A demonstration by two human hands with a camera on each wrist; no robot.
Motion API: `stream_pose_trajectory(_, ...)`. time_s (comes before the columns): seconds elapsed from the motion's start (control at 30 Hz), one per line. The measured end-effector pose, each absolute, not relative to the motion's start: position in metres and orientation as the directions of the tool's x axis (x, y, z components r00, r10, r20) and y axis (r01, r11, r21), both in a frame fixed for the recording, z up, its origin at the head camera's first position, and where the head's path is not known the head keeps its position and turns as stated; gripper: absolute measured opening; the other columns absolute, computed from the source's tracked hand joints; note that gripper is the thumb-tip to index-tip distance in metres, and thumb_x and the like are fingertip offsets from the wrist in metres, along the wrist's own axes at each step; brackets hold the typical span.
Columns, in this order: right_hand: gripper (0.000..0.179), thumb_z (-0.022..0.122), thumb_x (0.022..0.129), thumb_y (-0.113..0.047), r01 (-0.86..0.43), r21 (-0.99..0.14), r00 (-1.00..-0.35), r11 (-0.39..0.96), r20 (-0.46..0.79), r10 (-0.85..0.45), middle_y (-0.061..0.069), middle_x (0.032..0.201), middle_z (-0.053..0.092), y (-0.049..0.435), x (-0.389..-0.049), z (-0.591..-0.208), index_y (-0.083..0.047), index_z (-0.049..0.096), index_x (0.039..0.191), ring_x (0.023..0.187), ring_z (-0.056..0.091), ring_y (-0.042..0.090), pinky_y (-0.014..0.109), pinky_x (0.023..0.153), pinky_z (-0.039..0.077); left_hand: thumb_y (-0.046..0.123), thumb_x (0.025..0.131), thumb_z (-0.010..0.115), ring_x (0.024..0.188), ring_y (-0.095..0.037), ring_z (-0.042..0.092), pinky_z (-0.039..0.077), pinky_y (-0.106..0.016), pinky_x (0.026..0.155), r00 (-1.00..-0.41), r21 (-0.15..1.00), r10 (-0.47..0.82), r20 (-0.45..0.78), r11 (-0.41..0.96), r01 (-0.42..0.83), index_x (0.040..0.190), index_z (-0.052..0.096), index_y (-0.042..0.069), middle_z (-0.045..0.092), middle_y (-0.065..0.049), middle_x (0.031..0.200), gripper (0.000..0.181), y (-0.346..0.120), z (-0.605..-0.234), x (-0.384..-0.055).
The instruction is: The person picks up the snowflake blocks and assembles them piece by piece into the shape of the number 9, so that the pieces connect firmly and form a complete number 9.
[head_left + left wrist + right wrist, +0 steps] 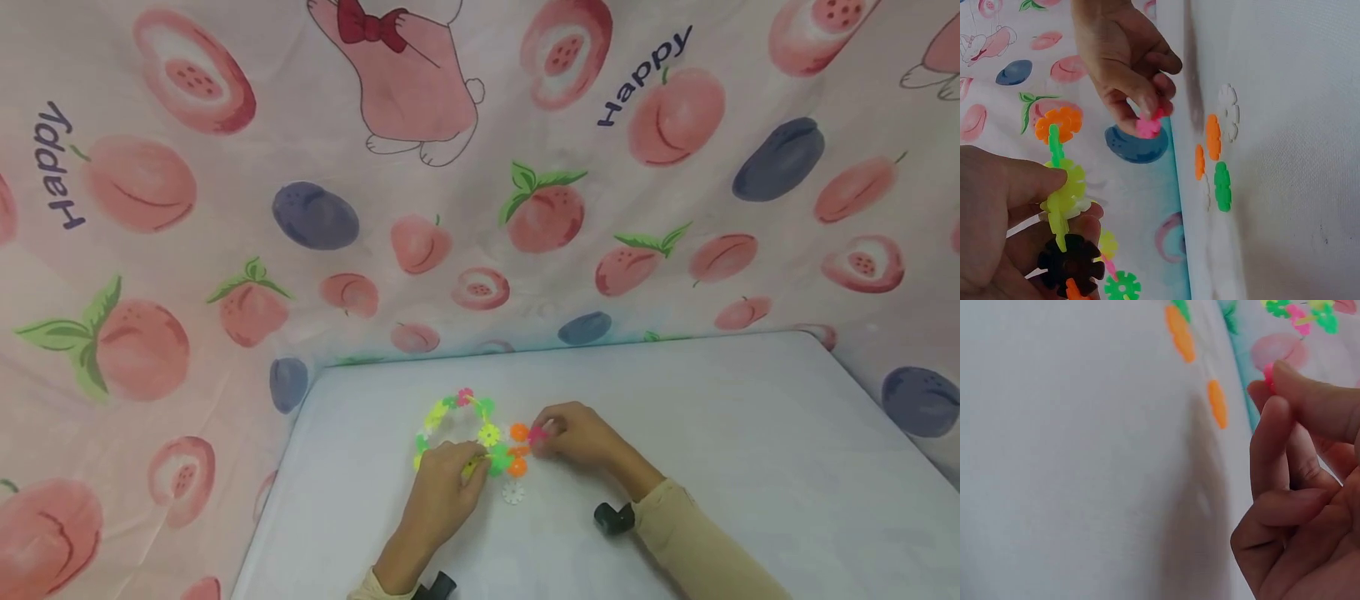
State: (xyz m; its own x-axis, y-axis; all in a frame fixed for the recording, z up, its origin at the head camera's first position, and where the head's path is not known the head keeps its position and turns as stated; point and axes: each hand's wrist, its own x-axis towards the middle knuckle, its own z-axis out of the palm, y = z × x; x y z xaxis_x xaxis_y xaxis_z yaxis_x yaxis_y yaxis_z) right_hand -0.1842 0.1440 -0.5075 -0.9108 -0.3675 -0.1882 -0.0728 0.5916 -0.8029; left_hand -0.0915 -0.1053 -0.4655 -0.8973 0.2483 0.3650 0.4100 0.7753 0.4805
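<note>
Head view: both hands over the white table (712,400), cloth w/ printed fruit (315,217) behind. L hand (444,486), fingers bent, grips the chain (436,415) at its near side; rest of chain curves round in a loop beyond that hand. R hand (573,433), nearly closed, pinches a pink disc (536,435) just R of the chain. A loose white disc (513,492) lies flat betw. the hands, prob. kept there for easy reach. L wrist view: L thumb presses a yellow disc (1072,187) of the chain against the fingers; green disc (1055,147) and orange end disc (1059,125) project past the grip, prob. to leave that end accessible. Discs thin, apparently plastic, w/ notched, petal-like rims; some joined crosswise, i.e. slot into slot. Dark disc (1071,262) looks glossier, w/ round lobes. Loose green disc (1222,187) on table, well apart from fingers. R wrist view: pink disc held by thumb and fingertip only, mostly hidden, other fingers folded; light grip prob. spares the notches. Table surface matte, faintly woven.
</note>
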Motion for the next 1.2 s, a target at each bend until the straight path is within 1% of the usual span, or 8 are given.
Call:
stream_pose_trajectory(0.17, 0.019, 0.075, 0.091, -0.017, 0.009, -0.874, -0.890, 0.486, -0.228, -0.394, 0.008, 0.079, 0.072, 0.151, -0.178, -0.495, -0.015, 0.078, 0.110, 0.069, 0.061, 0.023, 0.029, 0.059, 0.049, 0.017, 0.088, 0.079, 0.087, -0.009, 0.069, 0.056, -0.033, 0.082, -0.876, 0.475, 0.228, 0.425, 0.767, 0.431, 0.098, 0.076, 0.018, 0.078, 0.004, 0.096, 0.010, -0.108, -0.468, -0.093)
stream_pose_trajectory(0.3, 0.023, 0.071, 0.096, -0.022, 0.028, -0.900, -0.885, 0.436, -0.225, -0.408, 0.016, 0.081, 0.071, 0.154, -0.170, -0.485, -0.014, 0.077, 0.116, 0.072, 0.059, 0.025, 0.026, 0.058, 0.045, 0.014, 0.083, 0.084, 0.089, -0.010, 0.070, 0.053, -0.034, 0.081, -0.843, 0.451, 0.208, 0.496, 0.768, 0.455, 0.095, 0.077, 0.020, 0.079, 0.004, 0.100, 0.015, -0.110, -0.469, -0.093)
stream_pose_trajectory(0.4, 0.023, 0.070, 0.097, -0.024, 0.017, -0.921, -0.880, 0.389, -0.198, -0.432, 0.019, 0.088, 0.072, 0.152, -0.164, -0.479, -0.011, 0.076, 0.115, 0.075, 0.060, 0.025, 0.025, 0.060, 0.045, 0.013, 0.081, 0.086, 0.087, -0.008, 0.068, 0.050, -0.033, 0.080, -0.827, 0.432, 0.201, 0.525, 0.775, 0.462, 0.094, 0.076, 0.021, 0.079, 0.006, 0.100, 0.018, -0.111, -0.470, -0.094)
stream_pose_trajectory(0.57, 0.020, 0.072, 0.095, -0.030, 0.000, -0.940, -0.884, 0.343, -0.160, -0.440, 0.020, 0.095, 0.075, 0.148, -0.155, -0.468, -0.014, 0.074, 0.107, 0.076, 0.063, 0.023, 0.026, 0.064, 0.047, 0.011, 0.081, 0.086, 0.087, -0.009, 0.067, 0.050, -0.035, 0.082, -0.816, 0.417, 0.207, 0.540, 0.776, 0.473, 0.094, 0.076, 0.021, 0.079, 0.004, 0.100, 0.019, -0.111, -0.470, -0.095)
stream_pose_trajectory(0.63, 0.018, 0.073, 0.095, -0.031, -0.003, -0.941, -0.887, 0.338, -0.154, -0.435, 0.019, 0.095, 0.076, 0.146, -0.153, -0.465, -0.016, 0.073, 0.104, 0.076, 0.064, 0.023, 0.030, 0.067, 0.049, 0.011, 0.080, 0.086, 0.087, -0.011, 0.068, 0.050, -0.036, 0.082, -0.809, 0.413, 0.209, 0.550, 0.773, 0.481, 0.093, 0.076, 0.020, 0.079, 0.002, 0.101, 0.019, -0.111, -0.470, -0.095)
stream_pose_trajectory(0.8, 0.014, 0.073, 0.095, -0.029, -0.016, -0.942, -0.890, 0.336, -0.140, -0.434, 0.020, 0.093, 0.076, 0.144, -0.150, -0.461, -0.017, 0.074, 0.103, 0.078, 0.066, 0.024, 0.040, 0.073, 0.052, 0.011, 0.079, 0.087, 0.085, -0.010, 0.067, 0.048, -0.035, 0.079, -0.789, 0.389, 0.219, 0.574, 0.775, 0.498, 0.093, 0.076, 0.020, 0.079, 0.003, 0.099, 0.020, -0.110, -0.469, -0.095)
stream_pose_trajectory(1.0, 0.014, 0.073, 0.094, -0.025, -0.040, -0.938, -0.893, 0.343, -0.121, -0.433, 0.019, 0.087, 0.075, 0.143, -0.148, -0.459, -0.014, 0.074, 0.103, 0.076, 0.065, 0.023, 0.037, 0.070, 0.051, 0.011, 0.081, 0.087, 0.085, -0.009, 0.066, 0.049, -0.033, 0.079, -0.799, 0.394, 0.221, 0.560, 0.776, 0.491, 0.094, 0.077, 0.021, 0.079, 0.004, 0.102, 0.019, -0.109, -0.468, -0.095)
stream_pose_trajectory(1.2, 0.015, 0.073, 0.095, -0.024, -0.036, -0.943, -0.892, 0.332, -0.119, -0.436, 0.018, 0.088, 0.074, 0.143, -0.146, -0.457, -0.011, 0.073, 0.103, 0.076, 0.065, 0.023, 0.038, 0.073, 0.050, 0.012, 0.081, 0.086, 0.086, -0.010, 0.067, 0.048, -0.032, 0.076, -0.797, 0.392, 0.222, 0.562, 0.777, 0.493, 0.095, 0.077, 0.021, 0.079, 0.004, 0.101, 0.019, -0.109, -0.468, -0.096)
